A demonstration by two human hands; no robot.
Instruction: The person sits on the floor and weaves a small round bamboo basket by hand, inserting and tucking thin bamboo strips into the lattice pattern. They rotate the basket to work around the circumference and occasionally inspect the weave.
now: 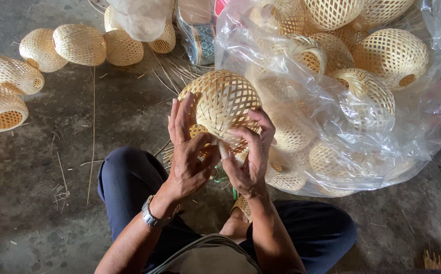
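A round woven bamboo shade with an open lattice is held up in front of me, over my knees. My left hand, with a metal watch at the wrist, cups its left and lower side, fingers spread up along the weave. My right hand grips the lower right edge, fingers curled over the rim. Both hands meet at the shade's bottom opening, where loose strip ends stick out.
A large clear plastic bag at the right holds several finished woven shades. More shades lie on the concrete floor at the left and top. Loose bamboo strips lie on the floor. My knees in dark trousers are below.
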